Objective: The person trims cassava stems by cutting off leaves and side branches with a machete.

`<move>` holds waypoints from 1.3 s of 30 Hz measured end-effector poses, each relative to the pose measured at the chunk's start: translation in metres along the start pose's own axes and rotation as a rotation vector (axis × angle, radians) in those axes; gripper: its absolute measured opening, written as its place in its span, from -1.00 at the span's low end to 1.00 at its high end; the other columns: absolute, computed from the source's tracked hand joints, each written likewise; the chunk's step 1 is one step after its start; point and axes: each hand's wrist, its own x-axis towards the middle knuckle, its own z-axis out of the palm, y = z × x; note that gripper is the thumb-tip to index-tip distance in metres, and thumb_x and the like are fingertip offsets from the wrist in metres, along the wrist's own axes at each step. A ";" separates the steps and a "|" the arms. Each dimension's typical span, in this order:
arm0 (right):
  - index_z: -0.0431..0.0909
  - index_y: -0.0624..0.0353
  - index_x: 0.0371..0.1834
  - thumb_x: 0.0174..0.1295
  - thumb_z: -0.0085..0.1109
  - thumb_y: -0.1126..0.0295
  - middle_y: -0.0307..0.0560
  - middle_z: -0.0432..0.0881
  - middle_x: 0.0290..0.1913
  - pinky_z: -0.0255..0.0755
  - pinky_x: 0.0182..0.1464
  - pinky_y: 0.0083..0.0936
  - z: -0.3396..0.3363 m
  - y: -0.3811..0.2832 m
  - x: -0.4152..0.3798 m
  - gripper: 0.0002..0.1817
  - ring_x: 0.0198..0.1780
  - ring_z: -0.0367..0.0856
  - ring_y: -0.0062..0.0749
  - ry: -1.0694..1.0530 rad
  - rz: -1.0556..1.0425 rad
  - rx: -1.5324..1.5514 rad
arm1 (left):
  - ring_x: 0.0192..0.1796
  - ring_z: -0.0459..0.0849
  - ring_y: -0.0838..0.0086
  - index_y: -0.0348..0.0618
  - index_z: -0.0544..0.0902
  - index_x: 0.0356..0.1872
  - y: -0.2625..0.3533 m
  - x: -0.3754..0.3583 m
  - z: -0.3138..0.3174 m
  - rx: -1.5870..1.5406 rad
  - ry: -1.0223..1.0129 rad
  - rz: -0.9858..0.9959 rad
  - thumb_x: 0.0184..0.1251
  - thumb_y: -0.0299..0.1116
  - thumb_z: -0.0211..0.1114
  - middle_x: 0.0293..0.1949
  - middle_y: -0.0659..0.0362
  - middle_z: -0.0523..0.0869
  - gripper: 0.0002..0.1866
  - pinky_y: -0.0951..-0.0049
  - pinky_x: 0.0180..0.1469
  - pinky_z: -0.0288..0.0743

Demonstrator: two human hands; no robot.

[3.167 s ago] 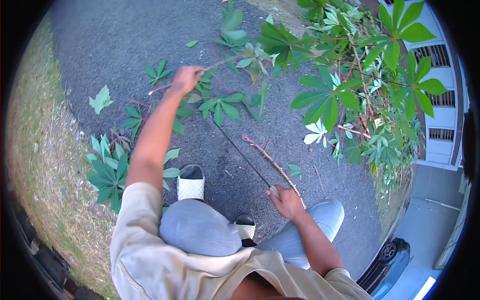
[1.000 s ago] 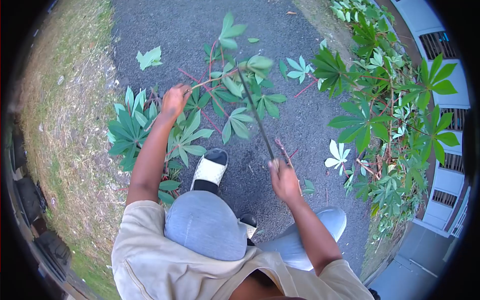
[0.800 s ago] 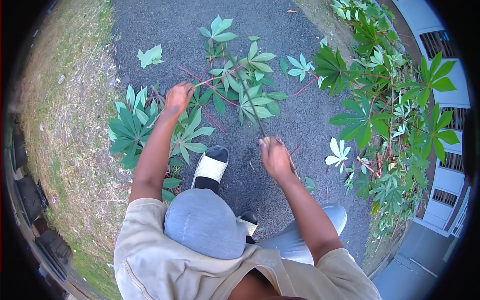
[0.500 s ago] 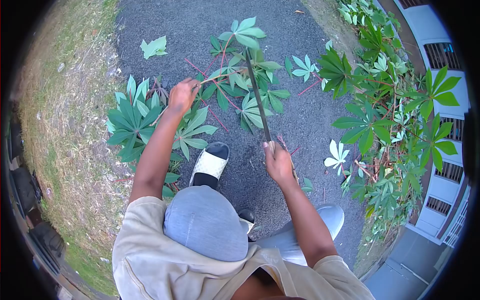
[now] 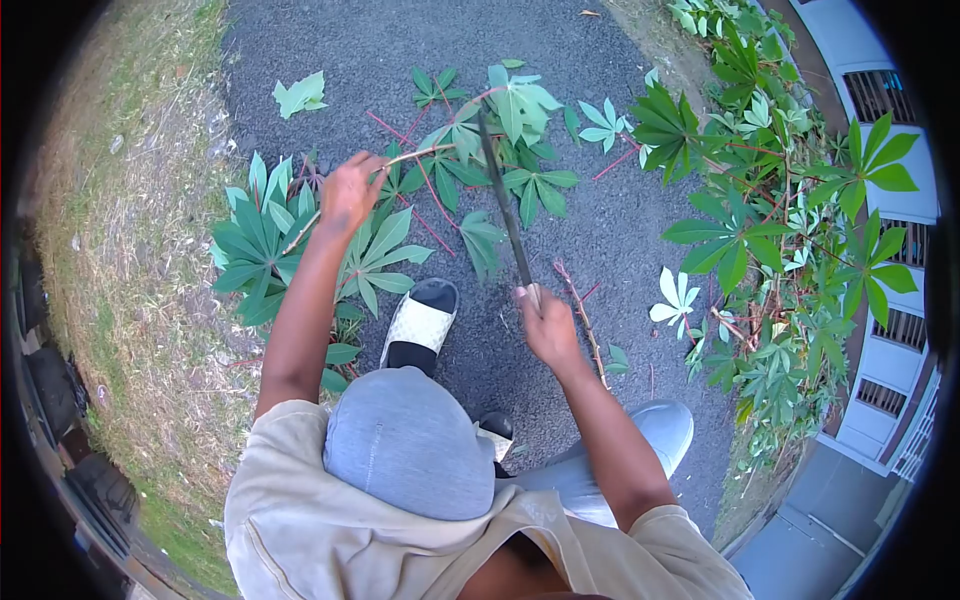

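Note:
My left hand [image 5: 352,190] is wrapped round a leafy branch [image 5: 420,153], whose pale stem runs right to reddish leaf stalks and broad fingered leaves. In my right hand [image 5: 550,328] is the handle of a machete [image 5: 508,205]. Its long dark blade points up and away, overlapping the leaves at the branch's far end. Cut leaves [image 5: 540,190] lie on the asphalt beneath the blade. Beside my right hand, a bare reddish-brown stick [image 5: 583,320] rests on the ground. Under my left forearm is a heap of green leaves [image 5: 258,250].
Asphalt path [image 5: 480,40] runs ahead, with dry grass [image 5: 130,250] along its left. Leafy cuttings [image 5: 740,240] are piled at the right edge, near a white building [image 5: 890,330]. My sandalled foot [image 5: 420,325] stands close below the leaves. A loose leaf [image 5: 301,95] lies farther up.
The machete blade has shifted slightly left and its tip lower. Leaves at the branch's end have swung right and down. More of the stick beside my right hand shows.

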 end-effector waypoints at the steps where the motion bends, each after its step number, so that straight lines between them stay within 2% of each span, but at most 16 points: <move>1: 0.61 0.34 -0.12 0.63 0.13 0.05 0.38 0.73 -0.31 0.54 -0.12 0.10 -0.007 -0.005 -0.007 -0.54 -0.19 0.73 0.43 0.023 -0.003 0.031 | -0.11 0.81 -0.02 0.01 0.83 0.02 0.004 0.003 -0.012 0.001 0.000 0.003 0.43 -0.30 0.46 -0.10 0.06 0.80 -0.80 0.06 -0.08 0.69; 3: 0.60 0.33 -0.14 0.63 0.13 0.06 0.33 0.71 -0.37 0.53 -0.18 0.05 -0.020 -0.010 -0.022 -0.54 -0.25 0.73 0.38 0.043 -0.001 0.063 | -0.16 0.86 0.15 0.03 0.83 0.14 0.009 0.006 -0.037 -0.074 0.049 -0.007 0.47 -0.27 0.48 -0.13 0.12 0.84 -0.72 0.15 -0.11 0.69; 4: 0.60 0.32 -0.14 0.64 0.14 0.07 0.25 0.67 -0.42 0.51 -0.23 -0.02 -0.027 -0.012 -0.028 -0.56 -0.34 0.71 0.23 0.038 0.014 0.088 | -0.16 0.86 0.15 0.03 0.83 0.14 0.009 0.010 -0.043 -0.075 0.050 -0.005 0.47 -0.27 0.48 -0.13 0.12 0.84 -0.72 0.15 -0.11 0.69; 6: 0.61 0.31 -0.14 0.64 0.14 0.08 0.18 0.63 -0.48 0.48 -0.28 -0.09 -0.033 -0.006 -0.035 -0.57 -0.42 0.68 0.07 0.030 0.022 0.113 | -0.32 0.76 0.50 -0.01 0.82 0.22 0.008 0.019 -0.058 -0.299 0.263 -0.004 0.54 -0.28 0.46 -0.22 0.23 0.85 -0.69 0.37 -0.25 0.59; 7: 0.60 0.26 -0.18 0.67 0.13 0.10 -0.07 0.57 -0.50 0.42 -0.36 -0.27 -0.033 0.001 -0.039 -0.60 -0.47 0.57 -0.28 0.056 0.023 0.164 | -0.32 0.76 0.50 -0.01 0.82 0.22 0.014 0.026 -0.073 -0.297 0.265 -0.008 0.54 -0.28 0.46 -0.22 0.23 0.85 -0.69 0.37 -0.25 0.59; 8: 0.59 0.20 -0.22 0.69 0.12 0.12 -0.32 0.50 -0.53 0.36 -0.45 -0.45 -0.033 0.007 -0.043 -0.62 -0.53 0.46 -0.64 0.081 0.023 0.216 | -0.33 0.66 0.61 -0.05 0.81 0.24 0.020 0.034 -0.089 -0.542 0.307 -0.196 0.59 -0.29 0.42 -0.24 0.29 0.82 -0.70 0.47 -0.27 0.53; 9: 0.58 0.22 -0.16 0.70 0.11 0.14 -0.37 0.48 -0.50 0.32 -0.48 -0.56 -0.036 0.007 -0.046 -0.65 -0.51 0.43 -0.72 0.091 0.017 0.220 | -0.35 0.56 0.72 -0.09 0.80 0.26 0.024 0.039 -0.097 -0.783 0.347 -0.385 0.64 -0.30 0.38 -0.26 0.34 0.78 -0.70 0.57 -0.28 0.46; 12: 0.67 0.28 -0.04 0.69 0.11 0.10 -0.22 0.51 -0.56 0.36 -0.44 -0.37 -0.037 -0.003 -0.057 -0.60 -0.52 0.48 -0.57 0.155 0.076 0.331 | -0.24 0.58 0.73 -0.12 0.76 0.29 0.028 0.045 -0.091 -0.836 0.359 -0.264 0.71 -0.34 0.27 -0.24 0.37 0.73 -0.71 0.62 -0.16 0.48; 16: 0.63 0.33 0.07 0.73 0.04 0.14 -0.32 0.48 -0.53 0.33 -0.50 -0.54 -0.025 -0.029 -0.068 -0.60 -0.54 0.43 -0.68 0.075 0.093 0.691 | -0.19 0.53 0.68 -0.18 0.70 0.21 0.021 0.027 -0.003 -0.932 0.254 -0.224 0.73 -0.37 0.22 -0.17 0.36 0.68 -0.77 0.56 -0.03 0.49; 20: 0.61 0.30 0.10 0.74 0.02 0.11 -0.33 0.47 -0.50 0.34 -0.50 -0.57 -0.015 -0.079 -0.053 -0.59 -0.54 0.43 -0.71 0.006 0.065 0.734 | -0.15 0.54 0.67 -0.21 0.68 0.13 0.043 -0.003 0.052 -1.066 0.220 -0.288 0.71 -0.40 0.18 -0.19 0.35 0.65 -0.81 0.59 0.02 0.46; 22: 0.61 0.24 0.06 0.72 0.03 0.02 -0.32 0.45 -0.51 0.32 -0.55 -0.56 -0.011 -0.080 -0.043 -0.56 -0.56 0.42 -0.68 -0.075 0.033 0.803 | -0.13 0.54 0.67 -0.21 0.66 0.11 0.060 -0.010 0.053 -1.024 0.247 -0.242 0.72 -0.40 0.17 -0.18 0.34 0.65 -0.83 0.58 0.03 0.47; 24: 0.61 0.18 0.01 0.70 0.04 -0.07 -0.33 0.43 -0.53 0.27 -0.63 -0.53 -0.019 -0.075 -0.034 -0.53 -0.60 0.40 -0.65 -0.337 0.226 0.674 | -0.12 0.54 0.67 -0.21 0.64 0.09 0.071 -0.013 0.048 -0.983 0.281 -0.202 0.72 -0.40 0.17 -0.17 0.33 0.65 -0.85 0.57 0.03 0.47; 31: 0.61 0.19 0.05 0.72 -0.03 -0.04 -0.31 0.45 -0.49 0.27 -0.59 -0.58 -0.040 -0.081 -0.057 -0.53 -0.59 0.39 -0.68 -0.167 0.160 0.816 | -0.06 0.59 0.63 -0.21 0.57 0.05 0.079 -0.017 0.034 -1.120 0.182 -0.229 0.69 -0.51 0.17 -0.11 0.29 0.68 -0.92 0.50 0.04 0.51; 33: 0.62 0.21 0.11 0.74 -0.06 0.00 -0.30 0.46 -0.48 0.30 -0.58 -0.57 -0.042 -0.101 -0.062 -0.54 -0.58 0.40 -0.68 -0.242 0.197 0.835 | -0.12 0.60 0.61 -0.23 0.57 0.05 0.087 -0.015 0.048 -1.373 0.193 -0.594 0.68 -0.51 0.18 -0.12 0.29 0.69 -0.92 0.49 -0.05 0.52; 38: 0.62 0.19 0.19 0.73 -0.04 -0.10 -0.30 0.46 -0.45 0.31 -0.56 -0.58 -0.031 -0.090 -0.055 -0.47 -0.57 0.40 -0.67 -0.380 0.203 0.795 | -0.12 0.65 0.52 -0.22 0.63 0.13 0.026 -0.037 0.103 -1.010 0.137 -0.249 0.64 -0.51 0.24 -0.14 0.28 0.74 -0.84 0.41 -0.05 0.55; 39: 0.62 0.19 0.19 0.72 -0.04 -0.10 -0.30 0.46 -0.45 0.32 -0.56 -0.57 -0.033 -0.094 -0.054 -0.47 -0.57 0.40 -0.66 -0.306 0.227 0.883 | -0.07 0.69 0.44 -0.20 0.64 0.16 0.022 -0.041 0.106 -1.367 0.118 -0.286 0.61 -0.50 0.27 -0.10 0.23 0.76 -0.79 0.34 0.01 0.56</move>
